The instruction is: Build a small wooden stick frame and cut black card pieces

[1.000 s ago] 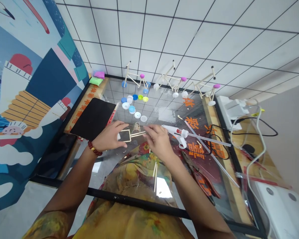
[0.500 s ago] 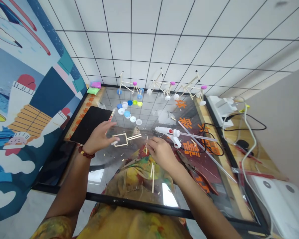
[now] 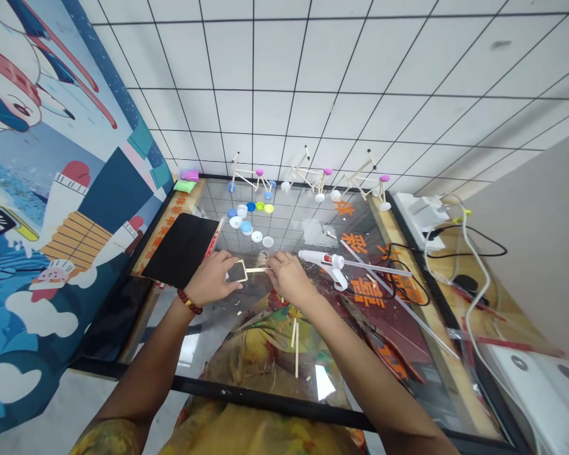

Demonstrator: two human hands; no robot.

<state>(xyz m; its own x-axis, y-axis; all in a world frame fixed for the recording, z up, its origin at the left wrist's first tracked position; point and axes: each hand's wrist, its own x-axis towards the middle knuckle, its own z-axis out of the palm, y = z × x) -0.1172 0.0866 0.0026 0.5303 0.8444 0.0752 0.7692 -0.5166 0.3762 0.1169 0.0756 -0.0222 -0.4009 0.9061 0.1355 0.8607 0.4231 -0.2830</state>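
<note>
A small frame of thin wooden sticks [image 3: 244,271], with sticks jutting from its right side, lies between my hands over the glass tabletop. Thumb and fingers of my left hand [image 3: 212,278] grip its left end. At the other end, my right hand [image 3: 288,276] has its fingers closed on the jutting sticks, hiding their tips. To the right of that hand rests a white glue gun [image 3: 329,260] with a clear glue stick in its back. Loose wooden sticks [image 3: 296,354] lie nearer to me, below the right hand.
Several bottle caps [image 3: 246,227] are scattered beyond my hands. Stick-built bicycle models [image 3: 313,180] stand along the tiled wall. Pliers [image 3: 382,344] lie by my right forearm, a black sheet [image 3: 180,249] at left. A power strip [image 3: 415,212] and cables are at right.
My left hand has closed on the stick frame. My right hand has moved up and left, from a loose short stick to the frame's jutting sticks. The camera view has tilted slightly.
</note>
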